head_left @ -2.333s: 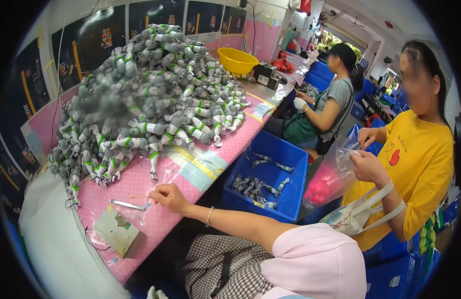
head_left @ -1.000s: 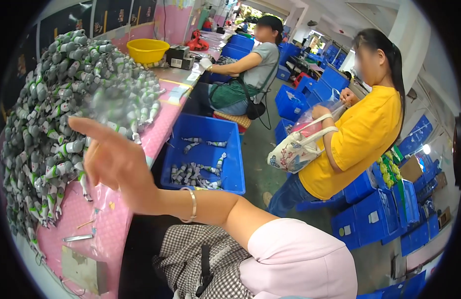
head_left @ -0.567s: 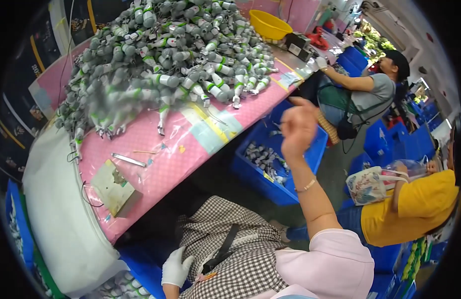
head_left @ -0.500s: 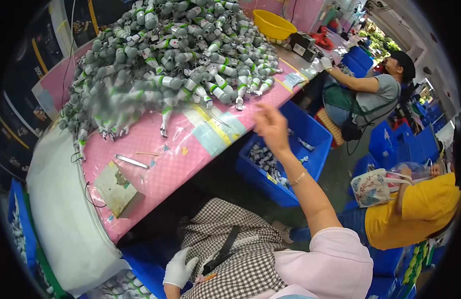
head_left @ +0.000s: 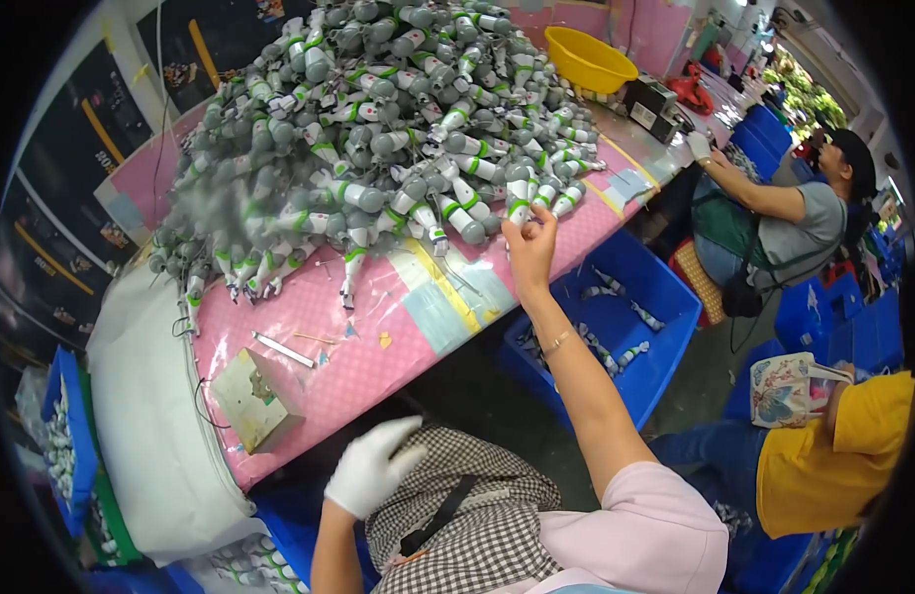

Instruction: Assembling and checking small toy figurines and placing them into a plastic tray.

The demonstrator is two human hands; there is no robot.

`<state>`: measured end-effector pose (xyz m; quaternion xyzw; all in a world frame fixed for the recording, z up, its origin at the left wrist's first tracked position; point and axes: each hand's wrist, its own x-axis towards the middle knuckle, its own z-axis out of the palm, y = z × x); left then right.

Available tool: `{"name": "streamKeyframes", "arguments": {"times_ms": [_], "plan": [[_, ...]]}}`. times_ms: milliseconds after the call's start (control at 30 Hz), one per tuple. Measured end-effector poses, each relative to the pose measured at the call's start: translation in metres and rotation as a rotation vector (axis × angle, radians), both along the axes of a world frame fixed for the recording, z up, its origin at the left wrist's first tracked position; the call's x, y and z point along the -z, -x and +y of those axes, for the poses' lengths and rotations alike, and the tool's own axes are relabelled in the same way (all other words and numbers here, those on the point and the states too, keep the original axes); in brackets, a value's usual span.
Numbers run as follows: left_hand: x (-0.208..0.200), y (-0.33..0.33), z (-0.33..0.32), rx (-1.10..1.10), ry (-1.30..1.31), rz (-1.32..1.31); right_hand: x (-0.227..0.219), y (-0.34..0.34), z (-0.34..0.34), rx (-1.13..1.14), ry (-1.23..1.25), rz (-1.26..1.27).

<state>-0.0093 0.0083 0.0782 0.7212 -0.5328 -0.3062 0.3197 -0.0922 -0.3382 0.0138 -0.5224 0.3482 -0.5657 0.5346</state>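
A big heap of grey tube-shaped pieces with green bands [head_left: 378,129] covers the pink table [head_left: 348,366]. My right hand [head_left: 529,247], bare with a thin bracelet, reaches out to the heap's near edge. Its thumb and forefinger pinch the end of one grey piece [head_left: 518,198], and the other fingers are raised. My left hand [head_left: 371,477] wears a white glove. It hovers low over my checked apron near the table's front edge, fingers loosely apart and holding nothing.
A blue crate [head_left: 665,297] with several grey pieces stands on the floor below my right arm. On the table lie a small beige box [head_left: 251,398] and a white stick [head_left: 284,348]; a yellow basin [head_left: 588,59] sits far back. A seated person [head_left: 774,213] and a person in yellow [head_left: 833,460] are at right.
My right hand has swung from mid-air over the blue crate to the heap's edge and closed on a grey piece. My gloved left hand has risen slightly.
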Motion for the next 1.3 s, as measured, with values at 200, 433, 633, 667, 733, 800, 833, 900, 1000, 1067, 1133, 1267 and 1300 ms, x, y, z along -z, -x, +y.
{"name": "streamKeyframes", "arguments": {"times_ms": [200, 433, 633, 667, 733, 800, 833, 900, 1000, 1067, 1133, 1267, 1300], "plan": [[-0.023, -0.028, -0.106, -0.326, 0.391, 0.494, -0.053, 0.002, 0.098, -0.448, -0.090, -0.224], [-0.029, -0.062, -0.098, -0.468, 0.493, 0.696, -0.047, -0.025, 0.201, -0.872, -0.442, -0.277], [-0.026, -0.066, 0.002, -0.861, 0.637, 0.594, -0.057, -0.051, 0.273, -1.175, -0.487, -0.147], [-0.032, -0.063, 0.021, -0.812, 0.546, 0.685, -0.057, -0.058, 0.281, -1.246, -0.483, -0.166], [-0.028, -0.058, 0.050, -0.876, 0.502, 0.758, -0.054, -0.075, 0.283, -1.396, -0.275, -0.090], [-0.028, -0.064, 0.078, -1.043, 0.646, 0.695, -0.049, -0.100, 0.251, -1.375, 0.018, 0.259], [-0.034, -0.063, 0.090, -1.175, 0.741, 0.717, -0.051, -0.111, 0.233, -1.088, 0.217, 0.317], [-0.033, -0.077, 0.116, -1.070, 0.753, 0.890, -0.046, -0.135, 0.196, -0.669, 0.538, 0.492], [-0.036, -0.068, 0.107, -0.950, 0.604, 0.925, -0.015, -0.156, 0.176, -0.409, 0.930, 0.668], [-0.035, -0.056, 0.084, -0.829, 0.392, 0.863, -0.009, -0.160, 0.174, -0.517, 0.843, 1.027], [-0.031, -0.048, 0.062, -0.701, 0.273, 0.987, -0.013, -0.151, 0.172, -0.466, 0.813, 0.883], [-0.004, -0.037, 0.031, -0.667, 0.209, 1.075, -0.041, -0.096, 0.171, -0.581, 0.472, 0.499], [0.004, -0.036, 0.025, -0.659, 0.184, 1.057, -0.043, -0.079, 0.173, -0.676, 0.248, 0.357]]}}
